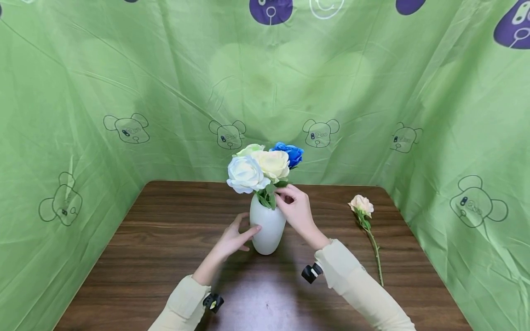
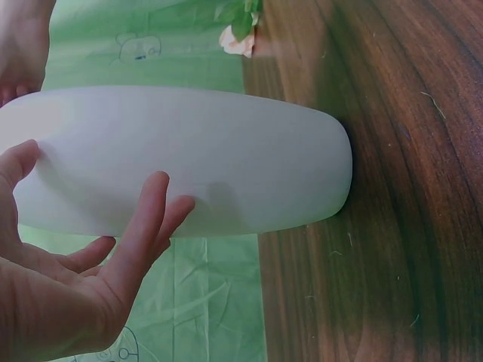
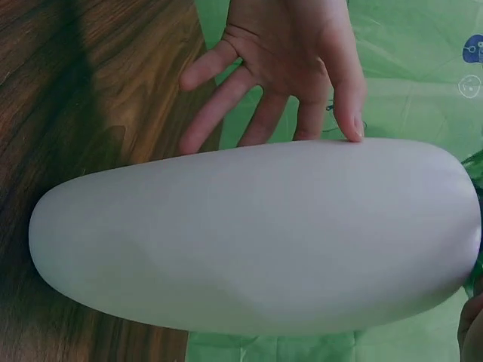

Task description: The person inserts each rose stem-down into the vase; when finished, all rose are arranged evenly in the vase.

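Observation:
A white vase (image 1: 267,230) stands upright on the table, with artificial roses in its mouth. They are a pale blue rose (image 1: 245,174), a cream rose (image 1: 273,164), a pale green rose (image 1: 250,149) and a deep blue rose (image 1: 290,154). My left hand (image 1: 232,240) touches the vase's left side with spread, fairly straight fingers, as the right wrist view also shows. At the rim, my right hand (image 1: 296,207) pinches among the green leaves and stems; its fingertips are partly hidden, and I cannot tell which rose's stem it holds.
A peach rose (image 1: 361,205) with a long green stem lies on the right of the brown wooden table (image 1: 174,220). Green cloth (image 1: 165,92) with printed bear heads encloses the table at the back and both sides.

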`<state>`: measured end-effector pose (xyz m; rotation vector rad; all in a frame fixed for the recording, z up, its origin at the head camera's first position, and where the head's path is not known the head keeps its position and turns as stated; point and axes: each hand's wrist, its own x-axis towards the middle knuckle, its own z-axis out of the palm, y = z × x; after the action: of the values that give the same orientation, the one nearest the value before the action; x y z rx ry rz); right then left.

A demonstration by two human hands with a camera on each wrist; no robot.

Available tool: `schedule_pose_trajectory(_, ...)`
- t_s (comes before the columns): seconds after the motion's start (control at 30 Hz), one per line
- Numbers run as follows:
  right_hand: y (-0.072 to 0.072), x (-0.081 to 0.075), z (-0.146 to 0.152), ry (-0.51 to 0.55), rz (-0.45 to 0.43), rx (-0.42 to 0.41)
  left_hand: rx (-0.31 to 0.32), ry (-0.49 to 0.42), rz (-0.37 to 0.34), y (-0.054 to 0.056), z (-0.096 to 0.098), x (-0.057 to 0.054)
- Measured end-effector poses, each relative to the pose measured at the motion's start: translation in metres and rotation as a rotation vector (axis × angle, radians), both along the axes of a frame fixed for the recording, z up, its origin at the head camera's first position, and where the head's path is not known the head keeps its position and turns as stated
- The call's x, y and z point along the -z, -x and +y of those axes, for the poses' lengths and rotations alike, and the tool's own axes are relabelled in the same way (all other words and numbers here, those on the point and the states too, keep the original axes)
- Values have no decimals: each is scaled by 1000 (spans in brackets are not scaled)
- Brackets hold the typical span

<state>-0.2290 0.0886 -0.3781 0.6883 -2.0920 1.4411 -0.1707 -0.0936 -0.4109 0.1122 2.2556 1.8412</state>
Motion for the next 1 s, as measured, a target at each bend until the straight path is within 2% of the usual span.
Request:
schedule_pose_trajectory(0.1,-2,-2,5,62,-11,-26,-1,0,2,0,0,1)
schedule_pose_trajectory(0.2,-8,-10,12,128,-25,-30,0,-1,14,-1,0,0)
schedule_pose_trajectory(0.33,-15,-21,23,150,-42,22,-2,1,20,-2,0,0)
schedule_pose_trajectory(0.5,-9,-19,41,140,-55,85,-4,7,16,-2,0,-1)
schedule_pose_trajectory(0.7,-2,-8,61,161,-106,157,0,2,18,-2,0,0)
schedule_pose_trajectory(0.9,2,10,80,133,-233,237,4,-6,13,0,0,2)
schedule_pose_trajectory(1.0,11,30,94,102,-278,257,7,-9,14,0,0,2)
